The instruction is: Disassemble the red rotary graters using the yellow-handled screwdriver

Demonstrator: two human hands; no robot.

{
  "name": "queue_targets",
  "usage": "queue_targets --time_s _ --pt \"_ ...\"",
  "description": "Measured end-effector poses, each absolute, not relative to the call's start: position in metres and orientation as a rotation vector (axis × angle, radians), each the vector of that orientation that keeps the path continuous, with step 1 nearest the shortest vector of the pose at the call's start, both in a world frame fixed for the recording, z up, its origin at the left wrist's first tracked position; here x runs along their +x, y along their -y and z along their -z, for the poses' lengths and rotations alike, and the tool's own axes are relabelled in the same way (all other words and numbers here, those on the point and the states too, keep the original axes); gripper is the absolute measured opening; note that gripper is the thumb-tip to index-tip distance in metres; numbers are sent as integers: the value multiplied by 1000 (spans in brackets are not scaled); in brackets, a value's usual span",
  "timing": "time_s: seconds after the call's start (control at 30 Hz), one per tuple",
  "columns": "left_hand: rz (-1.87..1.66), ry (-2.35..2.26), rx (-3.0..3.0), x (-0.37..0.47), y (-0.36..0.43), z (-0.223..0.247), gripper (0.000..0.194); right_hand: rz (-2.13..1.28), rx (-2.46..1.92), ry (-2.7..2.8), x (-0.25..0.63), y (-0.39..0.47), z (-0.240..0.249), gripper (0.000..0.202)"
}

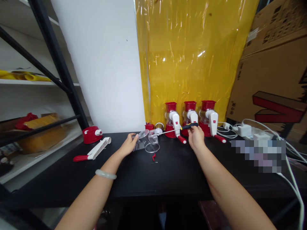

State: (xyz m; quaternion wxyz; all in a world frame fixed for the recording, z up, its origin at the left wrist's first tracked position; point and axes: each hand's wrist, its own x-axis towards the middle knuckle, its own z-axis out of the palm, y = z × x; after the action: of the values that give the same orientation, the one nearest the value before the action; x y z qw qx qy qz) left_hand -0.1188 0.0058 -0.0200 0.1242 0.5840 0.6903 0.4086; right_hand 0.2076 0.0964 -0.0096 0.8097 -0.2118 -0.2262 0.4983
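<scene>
My right hand (196, 136) is closed around the black and yellow handle of a screwdriver (173, 130). Its long shaft points left, and the tip reaches the clear plastic housing (141, 144). My left hand (129, 143) grips that housing by its left side on the black table. Just in front of it lie a small red plastic part (153, 157) and a tiny piece too small to name. Behind the housing stand a grater drum (159, 126) and a red part (149, 126). Further left are a red base (92, 134) and a white crank arm with a red handle (96, 151).
Three assembled red and white rotary graters (172, 119) stand along the back of the table (134, 182). White cables and adapters (244, 130) spread at the right, near a large cardboard box (271, 70). Metal shelving (51, 54) is on the left, a yellow plastic curtain (192, 57) behind.
</scene>
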Motion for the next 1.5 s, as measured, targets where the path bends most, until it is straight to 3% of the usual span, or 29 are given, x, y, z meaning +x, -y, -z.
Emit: queue_targets --time_s 0.37,0.67,1.0,1.5 --pt "-1176 -2019 1690 -118 -5 18 58 -1020 -498 525 208 -96 8 15" --pt "-1137 -2037 1706 -114 -2 14 55 -980 -689 533 213 -99 13 38" --pt "-1192 -2009 1708 -116 -3 17 55 -1002 -558 529 213 -106 16 22" --pt "-1166 -2024 1698 -115 -3 16 53 -1018 -572 504 212 -103 16 28"
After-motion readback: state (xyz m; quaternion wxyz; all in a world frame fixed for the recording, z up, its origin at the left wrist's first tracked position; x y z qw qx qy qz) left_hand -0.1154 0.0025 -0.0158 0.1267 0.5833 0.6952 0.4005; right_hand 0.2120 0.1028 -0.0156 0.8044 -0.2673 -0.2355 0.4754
